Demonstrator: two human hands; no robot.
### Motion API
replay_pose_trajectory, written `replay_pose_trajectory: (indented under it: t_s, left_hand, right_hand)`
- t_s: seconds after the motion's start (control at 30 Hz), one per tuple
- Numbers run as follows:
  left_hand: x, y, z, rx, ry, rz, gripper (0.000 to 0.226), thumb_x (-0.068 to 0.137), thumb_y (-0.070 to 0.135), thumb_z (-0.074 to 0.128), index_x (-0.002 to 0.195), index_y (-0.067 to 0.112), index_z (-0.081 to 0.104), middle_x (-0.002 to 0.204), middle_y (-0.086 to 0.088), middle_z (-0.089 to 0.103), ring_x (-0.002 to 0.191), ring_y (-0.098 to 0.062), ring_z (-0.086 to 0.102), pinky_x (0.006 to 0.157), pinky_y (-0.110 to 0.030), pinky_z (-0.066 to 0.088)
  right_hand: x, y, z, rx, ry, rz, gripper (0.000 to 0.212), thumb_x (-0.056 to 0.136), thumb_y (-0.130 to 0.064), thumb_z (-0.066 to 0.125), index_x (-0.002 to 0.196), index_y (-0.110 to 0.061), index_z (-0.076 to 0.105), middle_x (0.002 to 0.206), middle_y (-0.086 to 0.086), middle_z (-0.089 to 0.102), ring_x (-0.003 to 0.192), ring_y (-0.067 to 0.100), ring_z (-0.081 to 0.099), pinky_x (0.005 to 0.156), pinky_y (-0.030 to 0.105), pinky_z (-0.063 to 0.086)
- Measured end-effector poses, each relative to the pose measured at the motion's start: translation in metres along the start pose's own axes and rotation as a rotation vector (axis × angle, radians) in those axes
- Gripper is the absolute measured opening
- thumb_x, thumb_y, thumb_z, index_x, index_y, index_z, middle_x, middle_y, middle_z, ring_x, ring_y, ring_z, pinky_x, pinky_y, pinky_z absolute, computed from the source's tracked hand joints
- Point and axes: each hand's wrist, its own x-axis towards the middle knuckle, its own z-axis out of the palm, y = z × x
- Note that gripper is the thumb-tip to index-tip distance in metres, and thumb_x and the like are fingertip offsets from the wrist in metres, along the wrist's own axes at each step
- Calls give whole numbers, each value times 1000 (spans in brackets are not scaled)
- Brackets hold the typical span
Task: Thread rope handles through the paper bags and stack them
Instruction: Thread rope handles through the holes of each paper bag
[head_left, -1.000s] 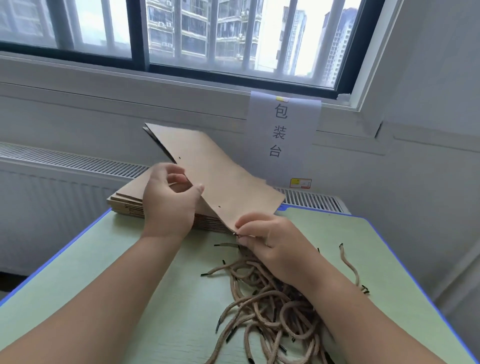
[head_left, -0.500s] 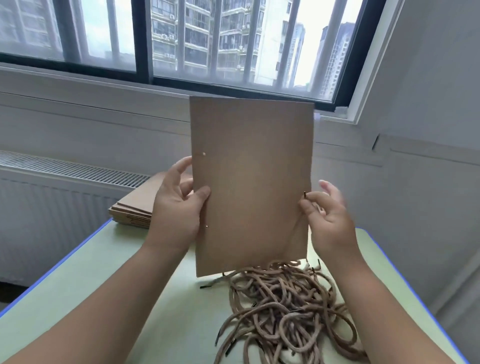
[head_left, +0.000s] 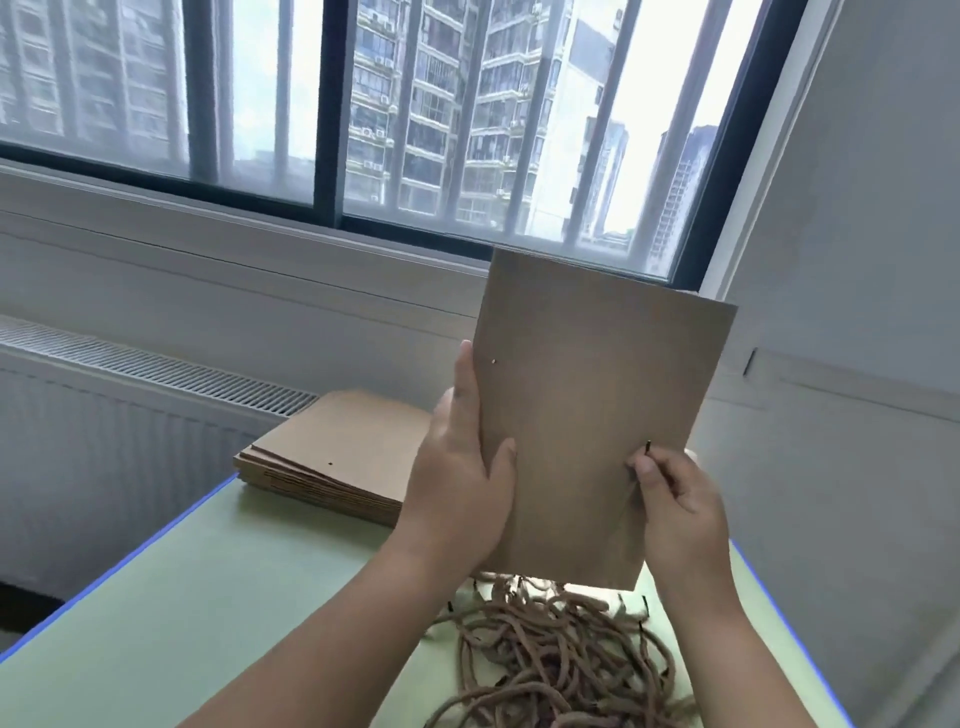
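A flat brown paper bag stands upright in the air above the table, tilted slightly to the right. My left hand grips its left edge, thumb on the front, below a small punched hole. My right hand pinches the black tip of a rope handle against the bag's right edge. A tangled heap of brown rope handles with black tips lies on the table under the bag. A stack of flat paper bags sits at the table's far left corner.
The pale green table has a blue edge and ends close to a white radiator on the left. A window and grey wall stand behind, and a wall runs along the right side.
The bag went from lying tilted over the stack to standing upright in both hands. The view has since swung left and up, so the bag now sits further right.
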Motion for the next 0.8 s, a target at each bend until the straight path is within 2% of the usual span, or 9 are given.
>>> replay_pose_trajectory:
  t_s: [0.1, 0.17, 0.3, 0.43, 0.5, 0.6, 0.67, 0.73, 0.8]
  left_hand:
    - [-3, -9, 4, 76, 63, 49, 103, 95, 15, 67, 156, 58, -4, 143, 20, 37, 118, 18, 36, 99, 3, 23]
    - [0, -15, 5, 190, 191, 104, 85, 89, 20, 72, 160, 36, 28, 142, 8, 45, 123, -4, 42, 104, -5, 23]
    - [10, -19, -3, 315, 384, 202, 40, 82, 26, 74, 121, 16, 71, 101, 2, 56, 92, -14, 49, 89, -16, 39]
    - [10, -13, -13, 84, 333, 100, 5, 86, 23, 70, 91, 22, 72, 80, 12, 64, 73, -10, 59, 67, -30, 50]
    - [9, -9, -17, -129, 278, -15, 5, 88, 26, 68, 90, 28, 72, 80, 11, 71, 72, -14, 67, 68, -38, 57]
    - [10, -4, -23, -207, 221, -27, 14, 89, 27, 67, 98, 37, 71, 80, 5, 75, 74, -26, 69, 70, -48, 59]
    - [9, -4, -24, -237, 200, -17, 19, 89, 25, 66, 101, 39, 71, 81, 3, 75, 76, -31, 69, 72, -53, 59]
    - [7, -9, -25, -253, 185, -17, 18, 90, 24, 66, 102, 36, 72, 81, 3, 74, 76, -32, 68, 73, -55, 59]
    - [7, -14, -26, -244, 178, -8, 18, 91, 22, 65, 103, 33, 72, 81, 6, 73, 73, -28, 67, 71, -51, 59]
  right_hand:
    - [-4, 10, -3, -19, -25, 9, 22, 100, -11, 60, 84, -23, 68, 98, 4, 59, 93, 20, 57, 81, 29, 41]
    - [-5, 17, -5, -35, -47, 8, 17, 99, -18, 62, 84, -25, 68, 97, 3, 60, 95, 24, 57, 84, 33, 42]
    - [-7, 17, -6, -42, -57, 22, 21, 101, -13, 60, 84, -22, 67, 99, 2, 58, 96, 24, 57, 81, 25, 41]
    - [-5, 12, -1, -49, -62, -30, 15, 98, -26, 58, 85, -25, 66, 97, -8, 57, 95, 20, 57, 79, 23, 41]
    - [-4, 13, 4, -57, -88, -54, 14, 95, -27, 57, 84, -27, 65, 96, -9, 56, 95, 20, 56, 80, 27, 41]
    - [-6, 5, 6, -53, -118, -54, 25, 101, -10, 60, 82, -26, 66, 102, -9, 59, 97, 13, 57, 81, 26, 41]
    - [-5, -3, 4, -94, -100, -33, 20, 101, -13, 59, 87, -22, 70, 130, -10, 56, 107, -2, 55, 89, 13, 40]
    - [-3, -12, 2, -253, 7, -90, 21, 99, -29, 57, 100, -17, 74, 151, -1, 43, 131, 7, 46, 107, 17, 32]
    - [-2, -26, 5, -377, 99, -270, 29, 95, -30, 54, 100, -11, 75, 134, 9, 55, 123, 24, 52, 102, 26, 37]
